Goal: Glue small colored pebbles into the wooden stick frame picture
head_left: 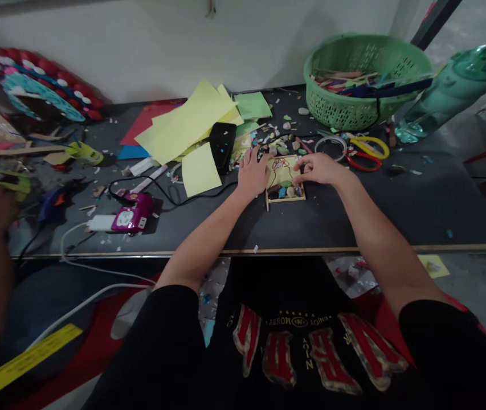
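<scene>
Small wooden-framed panel [284, 176] on the dark tabletop [208, 228], between the two hands, with coloured pebbles [290, 192] along its near edge and red cord on its face. The left hand [253, 172], fingers slightly spread, lies at the panel's left edge; the right hand [320, 169] is curled at the right edge (whether thumb and finger pinch it cannot be told). Beyond stands a green perforated basket [345, 117]; yellow paper sheets [187, 122] lie left.

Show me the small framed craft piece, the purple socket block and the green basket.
Framed craft piece [284, 176]: head view, on its yellow backing.
Purple socket block [139, 209]: head view, on its purple casing.
Green basket [339, 109]: head view, on its front wall.
</scene>
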Demonstrator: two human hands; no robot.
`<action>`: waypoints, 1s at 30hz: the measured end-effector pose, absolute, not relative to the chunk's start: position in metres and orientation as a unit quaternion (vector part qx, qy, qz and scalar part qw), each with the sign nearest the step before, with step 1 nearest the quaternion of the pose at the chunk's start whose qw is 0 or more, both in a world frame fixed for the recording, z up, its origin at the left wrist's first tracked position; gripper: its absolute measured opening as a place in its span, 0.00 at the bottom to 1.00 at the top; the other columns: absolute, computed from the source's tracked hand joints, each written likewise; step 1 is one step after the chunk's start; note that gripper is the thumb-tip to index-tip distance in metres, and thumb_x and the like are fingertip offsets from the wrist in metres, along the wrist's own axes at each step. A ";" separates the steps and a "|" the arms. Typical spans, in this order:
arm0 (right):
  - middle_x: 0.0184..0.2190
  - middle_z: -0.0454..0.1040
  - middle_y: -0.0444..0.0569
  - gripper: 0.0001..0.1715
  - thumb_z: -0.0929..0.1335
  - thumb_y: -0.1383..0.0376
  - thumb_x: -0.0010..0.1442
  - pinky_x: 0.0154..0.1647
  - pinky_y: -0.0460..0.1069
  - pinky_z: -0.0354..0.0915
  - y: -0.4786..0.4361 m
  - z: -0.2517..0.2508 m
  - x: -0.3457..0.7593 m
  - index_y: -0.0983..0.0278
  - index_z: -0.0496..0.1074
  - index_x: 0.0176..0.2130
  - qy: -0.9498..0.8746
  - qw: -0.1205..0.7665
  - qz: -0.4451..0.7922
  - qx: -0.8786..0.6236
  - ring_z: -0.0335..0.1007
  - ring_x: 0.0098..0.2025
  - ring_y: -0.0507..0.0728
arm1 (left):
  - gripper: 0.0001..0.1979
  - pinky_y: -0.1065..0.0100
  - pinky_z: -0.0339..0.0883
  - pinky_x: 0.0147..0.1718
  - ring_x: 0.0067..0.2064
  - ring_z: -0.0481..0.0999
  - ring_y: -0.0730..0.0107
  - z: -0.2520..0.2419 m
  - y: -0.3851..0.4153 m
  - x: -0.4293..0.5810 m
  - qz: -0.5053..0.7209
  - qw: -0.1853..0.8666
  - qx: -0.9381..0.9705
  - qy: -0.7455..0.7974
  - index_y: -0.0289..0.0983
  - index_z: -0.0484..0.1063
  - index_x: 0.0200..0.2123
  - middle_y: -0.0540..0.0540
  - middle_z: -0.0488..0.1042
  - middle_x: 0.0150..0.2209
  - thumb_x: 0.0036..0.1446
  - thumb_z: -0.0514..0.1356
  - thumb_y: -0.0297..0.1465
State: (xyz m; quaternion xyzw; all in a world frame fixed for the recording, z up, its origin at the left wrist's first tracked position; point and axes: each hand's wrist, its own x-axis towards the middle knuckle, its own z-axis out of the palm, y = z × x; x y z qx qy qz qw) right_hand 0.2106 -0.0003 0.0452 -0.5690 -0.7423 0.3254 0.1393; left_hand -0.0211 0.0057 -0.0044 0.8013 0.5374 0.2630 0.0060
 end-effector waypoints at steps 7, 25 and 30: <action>0.19 0.73 0.43 0.11 0.77 0.59 0.51 0.30 0.51 0.63 0.005 0.054 0.201 0.62 0.76 0.27 -0.733 0.039 0.306 -0.606 0.67 0.21 0.51 | 0.18 0.42 0.60 0.63 0.67 0.58 0.44 -0.005 0.006 -0.021 0.260 0.015 0.801 0.540 0.42 0.70 0.55 0.40 0.63 0.65 0.63 0.53 0.28; 0.22 0.66 0.43 0.22 0.70 0.50 0.59 0.32 0.50 0.58 0.007 0.033 0.229 0.61 0.62 0.25 -0.745 0.356 0.155 -0.542 0.58 0.26 0.52 | 0.28 0.41 0.55 0.65 0.70 0.54 0.43 0.011 0.002 -0.021 0.201 0.004 0.791 0.578 0.44 0.64 0.63 0.42 0.55 0.70 0.59 0.54 0.27; 0.34 0.75 0.54 0.14 0.68 0.55 0.62 0.42 0.56 0.64 0.001 0.040 0.235 0.63 0.71 0.41 -0.695 0.305 0.050 -0.650 0.70 0.40 0.63 | 0.18 0.41 0.56 0.65 0.68 0.55 0.42 0.006 0.006 -0.023 0.233 0.002 0.783 0.577 0.40 0.72 0.53 0.40 0.59 0.68 0.59 0.56 0.30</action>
